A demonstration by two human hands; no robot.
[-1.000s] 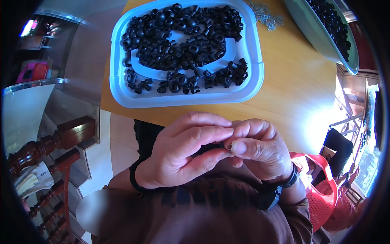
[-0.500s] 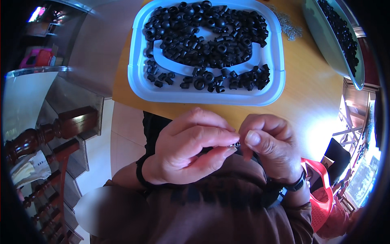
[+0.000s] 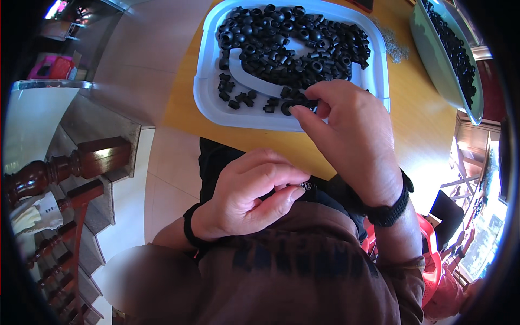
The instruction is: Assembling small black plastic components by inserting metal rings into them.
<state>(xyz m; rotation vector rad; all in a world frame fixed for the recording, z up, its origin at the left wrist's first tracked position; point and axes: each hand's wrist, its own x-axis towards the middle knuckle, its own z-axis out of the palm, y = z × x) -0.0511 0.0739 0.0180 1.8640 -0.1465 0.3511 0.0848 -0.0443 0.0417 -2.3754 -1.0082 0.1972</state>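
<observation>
One small coil of metal wire (image 3: 306, 186) is pinched between the left hand's (image 3: 257, 196) thumb and forefinger. At one o'clock, the right hand (image 3: 349, 132) reaches black tubular fittings (image 3: 265, 57) (too many to count) inside one white tray (image 3: 203, 65); whether it grasps any, I cannot tell. Farther out: one silvery wire tangle (image 3: 394, 44), one o'clock; one pale green basin (image 3: 430, 57), nearer two.
</observation>
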